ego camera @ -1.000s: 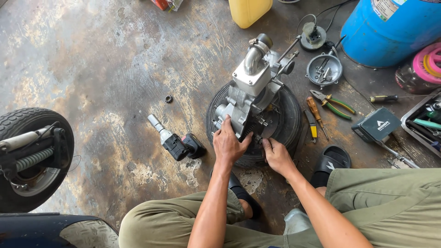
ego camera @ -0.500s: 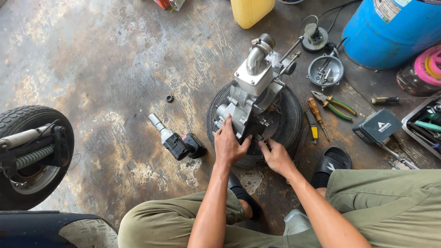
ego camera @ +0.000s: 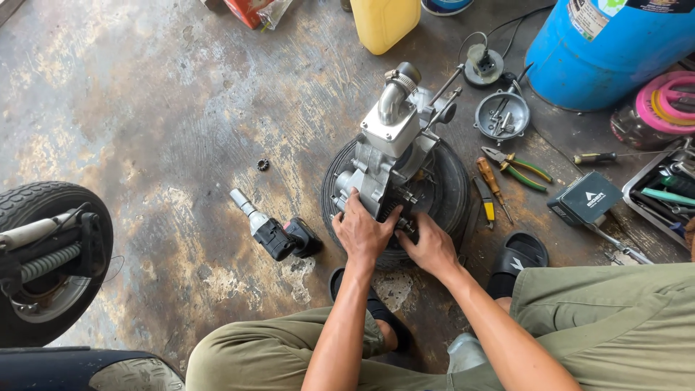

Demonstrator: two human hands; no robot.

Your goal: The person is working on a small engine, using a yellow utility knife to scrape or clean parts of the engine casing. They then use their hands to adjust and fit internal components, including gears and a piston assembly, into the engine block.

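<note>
Gripping the grey engine (ego camera: 391, 156) at its lower end, our left hand (ego camera: 364, 232) wraps it while our right hand (ego camera: 433, 250) presses fingers against its base. It stands on a black tyre (ego camera: 452, 192), a cordless driver (ego camera: 275, 228) lying nearby.

Stained, mottled concrete floor (ego camera: 145, 108) fills the frame, brightly lit at upper left, darker toward the lower edge.

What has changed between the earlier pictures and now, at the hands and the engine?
Little has moved. The right hand has slid a little toward the left hand, so both now press close together at the engine base. The left hand keeps its hold on the casing. The engine stays upright on the tyre; the impact driver and pliers lie where they were.
</note>
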